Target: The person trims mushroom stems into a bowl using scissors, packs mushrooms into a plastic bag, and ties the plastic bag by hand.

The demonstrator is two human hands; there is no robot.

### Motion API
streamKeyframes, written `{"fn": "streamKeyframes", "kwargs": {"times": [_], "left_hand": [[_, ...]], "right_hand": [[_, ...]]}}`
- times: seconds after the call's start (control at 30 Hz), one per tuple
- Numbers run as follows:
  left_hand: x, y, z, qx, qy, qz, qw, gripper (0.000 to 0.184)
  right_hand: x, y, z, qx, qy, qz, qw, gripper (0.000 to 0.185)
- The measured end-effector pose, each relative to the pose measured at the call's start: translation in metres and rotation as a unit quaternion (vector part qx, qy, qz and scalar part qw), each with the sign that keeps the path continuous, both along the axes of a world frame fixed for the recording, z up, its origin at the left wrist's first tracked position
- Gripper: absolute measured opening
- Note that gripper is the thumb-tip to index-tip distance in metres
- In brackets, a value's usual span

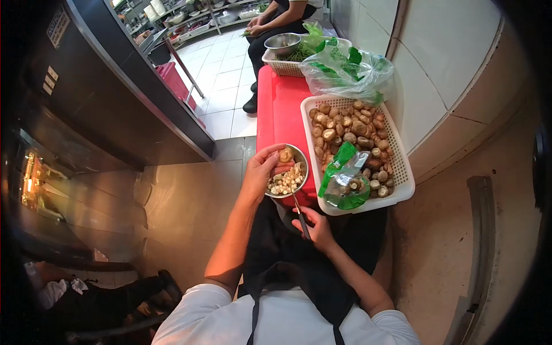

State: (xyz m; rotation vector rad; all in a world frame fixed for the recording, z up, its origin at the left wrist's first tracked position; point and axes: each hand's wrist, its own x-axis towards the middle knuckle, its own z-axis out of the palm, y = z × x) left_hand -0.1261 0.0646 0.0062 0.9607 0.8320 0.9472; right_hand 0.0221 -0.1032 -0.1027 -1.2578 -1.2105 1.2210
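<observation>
My left hand (261,169) pinches a brown mushroom (286,154) over a round metal bowl (306,167). Small pale mushroom pieces (287,181) lie in that bowl, which rests on a red surface (282,115). Just below the bowl, my right hand (317,228) is closed around the black handle of a small knife (302,223). Its narrow blade points up toward the bowl's rim. To the right stands a white perforated basket (405,167) with many whole brown mushrooms (351,126). A green and clear plastic bag (345,175) with mushrooms lies on top of them.
Behind the basket sit a clear bag of green leaves (348,66) and another white basket (282,69) with greens and a metal bowl (282,43). A seated person (282,23) handles greens there. A tiled wall (431,57) borders the right; another person's leg (132,293) shows lower left.
</observation>
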Motion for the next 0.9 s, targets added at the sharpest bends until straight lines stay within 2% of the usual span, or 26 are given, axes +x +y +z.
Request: {"fn": "streamKeyframes", "kwargs": {"times": [0.03, 0.13, 0.27, 0.3, 0.47, 0.6, 0.9], "left_hand": [[-0.005, -0.002, -0.004, -0.001, 0.008, 0.01, 1.0, 0.03], [-0.016, -0.003, -0.023, -0.01, -0.024, 0.021, 0.999, 0.032], [-0.026, -0.008, -0.035, -0.027, -0.068, 0.007, 0.997, 0.034], [-0.027, -0.01, -0.038, -0.022, -0.066, 0.008, 0.998, 0.034], [-0.024, -0.028, -0.044, 0.01, -0.032, 0.019, 0.999, 0.034], [-0.024, -0.039, -0.049, 0.105, 0.077, 0.011, 0.991, 0.044], [-0.026, -0.044, -0.067, 0.137, 0.159, 0.042, 0.977, 0.044]], "right_hand": [[-0.006, 0.003, 0.002, 0.101, -0.042, -0.05, 0.993, 0.043], [-0.007, 0.002, 0.045, 0.114, -0.158, -0.082, 0.977, 0.048], [-0.014, 0.013, 0.057, 0.157, -0.246, -0.108, 0.95, 0.049], [-0.014, 0.013, 0.064, 0.125, -0.256, -0.088, 0.954, 0.048], [-0.025, 0.018, 0.06, 0.138, -0.266, -0.121, 0.946, 0.047], [-0.025, 0.019, 0.07, 0.095, -0.31, -0.106, 0.94, 0.049], [-0.029, 0.022, 0.045, 0.122, -0.325, -0.094, 0.933, 0.046]]}}
